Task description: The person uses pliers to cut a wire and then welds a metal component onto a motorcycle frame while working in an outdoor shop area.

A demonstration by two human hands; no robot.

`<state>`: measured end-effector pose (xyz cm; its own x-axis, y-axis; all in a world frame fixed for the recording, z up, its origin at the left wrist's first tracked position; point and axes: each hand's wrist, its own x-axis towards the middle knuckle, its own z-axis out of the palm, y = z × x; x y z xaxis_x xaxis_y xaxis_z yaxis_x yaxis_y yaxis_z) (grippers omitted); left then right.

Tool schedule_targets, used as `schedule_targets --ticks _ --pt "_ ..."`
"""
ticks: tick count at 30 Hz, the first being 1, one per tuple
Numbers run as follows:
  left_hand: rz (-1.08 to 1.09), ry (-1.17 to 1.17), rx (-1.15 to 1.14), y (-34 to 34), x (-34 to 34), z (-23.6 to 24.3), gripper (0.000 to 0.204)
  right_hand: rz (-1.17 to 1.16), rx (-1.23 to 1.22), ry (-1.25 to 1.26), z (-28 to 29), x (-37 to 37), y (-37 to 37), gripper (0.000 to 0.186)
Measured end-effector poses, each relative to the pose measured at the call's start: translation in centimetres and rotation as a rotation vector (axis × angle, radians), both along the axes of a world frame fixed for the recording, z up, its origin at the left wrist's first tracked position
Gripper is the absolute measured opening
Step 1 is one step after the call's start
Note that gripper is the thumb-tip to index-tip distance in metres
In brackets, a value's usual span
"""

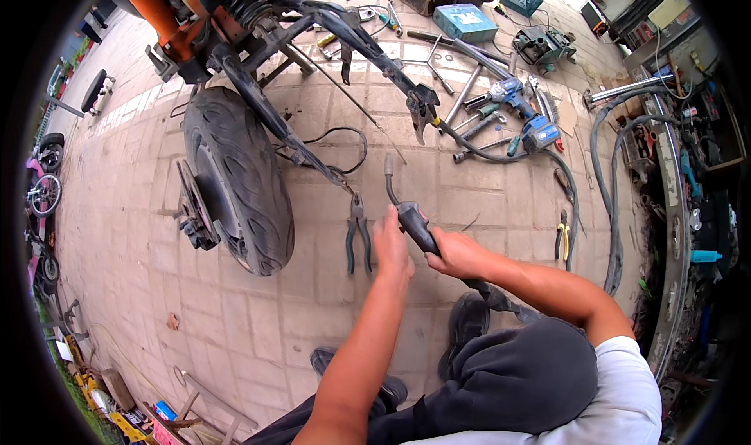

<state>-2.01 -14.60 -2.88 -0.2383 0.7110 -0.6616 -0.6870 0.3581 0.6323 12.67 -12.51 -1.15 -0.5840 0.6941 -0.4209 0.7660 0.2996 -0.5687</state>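
Both hands are working on one tool in the head view: the left hand (391, 245) is closing its fingers around the upper part of a black welding torch (415, 224), and the right hand (458, 255) is clamping the torch's grip lower down, where its dark hose is trailing back toward the person's lap. The torch is being held in the air over the brick paving (313, 312), its bent metal neck pointing up and away from the person, toward the black frame tube (266, 108) of a stripped scooter. The step in hand, as I judge it, is adjusting or readying the torch rather than using it, since its tip is hanging well apart from any metal. The next move is probably calling for a steady grip and a tip brought close to the frame. A pair of green-handled pliers (358, 237) is lying just beside the left hand, and the rear tyre (235, 179) is standing near.
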Motion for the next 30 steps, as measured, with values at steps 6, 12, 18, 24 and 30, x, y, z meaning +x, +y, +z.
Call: schedule_targets --ticks 6,12,18,24,30 --pt "-0.017 -0.072 0.18 4.5 0.1 -0.9 0.03 -0.047 0.269 -0.018 1.2 -0.5 0.1 0.042" --pt "0.038 0.045 0.256 8.9 0.5 1.1 0.029 -0.232 0.219 0.085 3.7 -2.8 4.4 0.07" --pt "0.101 0.059 0.295 10.7 -0.2 0.0 0.027 -0.196 0.326 0.169 2.9 -4.0 6.3 0.076" --pt "0.094 0.044 0.31 11.6 -1.0 0.3 0.026 -0.24 0.344 0.069 2.7 -4.6 7.0 0.075" --pt "0.046 0.031 0.315 12.0 -1.4 0.1 0.025 -0.245 0.424 0.027 2.2 -4.9 7.3 0.067"
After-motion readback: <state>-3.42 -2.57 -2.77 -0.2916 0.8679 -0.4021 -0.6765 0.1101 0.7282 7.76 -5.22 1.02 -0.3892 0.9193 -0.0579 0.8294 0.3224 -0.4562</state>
